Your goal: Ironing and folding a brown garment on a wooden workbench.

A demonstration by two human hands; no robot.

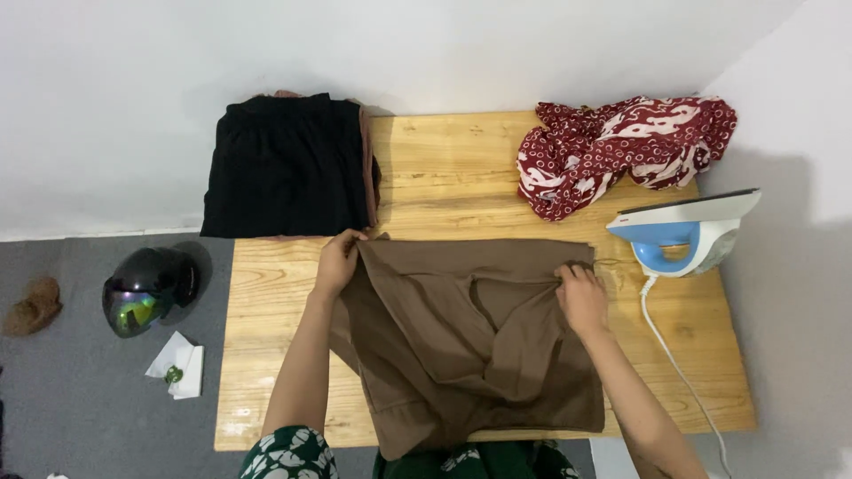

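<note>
In the middle of the frame a brown garment lies on the wooden tabletop. The left hand pinches its upper left corner and the right hand grips a fold, so the cloth stays spread. A blue-white iron stands right; folded black clothes and a red patterned cloth lie above.

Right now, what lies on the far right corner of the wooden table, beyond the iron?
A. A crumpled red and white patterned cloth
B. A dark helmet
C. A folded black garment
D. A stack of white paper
A: the crumpled red and white patterned cloth sits at the table's far right corner, just beyond the upright blue and white iron; the folded black garment is at the far left.
</note>
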